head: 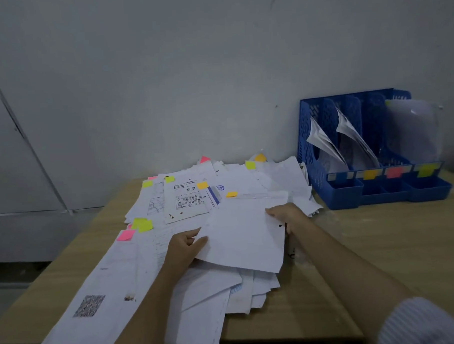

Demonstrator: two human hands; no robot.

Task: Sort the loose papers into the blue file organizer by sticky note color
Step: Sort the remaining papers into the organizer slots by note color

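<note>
Both our hands, left (183, 245) and right (287, 216), pinch a thin, floppy sheet (245, 233) by opposite edges, left of the organizer (314, 168).

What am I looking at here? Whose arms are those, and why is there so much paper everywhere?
There is no machine here, just a person. A camera worn on their head looks forward and down, so you see their own two arms reaching out from the bottom of the picture.

On the wooden table lies a big messy pile of papers. Many carry little sticky notes in pink, yellow and orange.

The left hand and the right hand together hold one white sheet by its two sides, just above the pile. I see no sticky note on the side facing us.

At the back right stands a blue file organizer with four slots, each marked by a coloured tag along its front. Some papers already stand inside it.
</note>
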